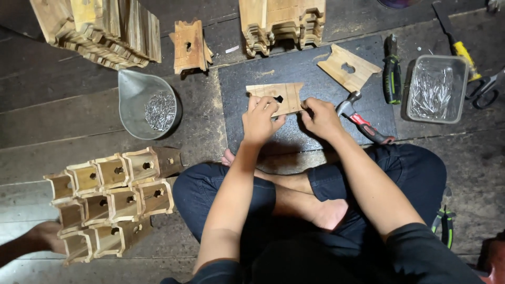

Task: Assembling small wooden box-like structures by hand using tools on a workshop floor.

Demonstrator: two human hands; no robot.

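Observation:
I sit cross-legged on a dark wooden floor. A small notched wooden panel lies on a dark mat in front of me. My left hand grips its near edge from the left. My right hand pinches its right edge. A hammer with a red and black handle lies just right of my right hand, its head touching the mat. A second wooden panel lies on the mat further back.
A grey metal bowl of nails sits left; a clear tub of nails sits right. Stacked small wooden boxes stand at my left. Wood piles line the back. A screwdriver, scissors and pliers lie right.

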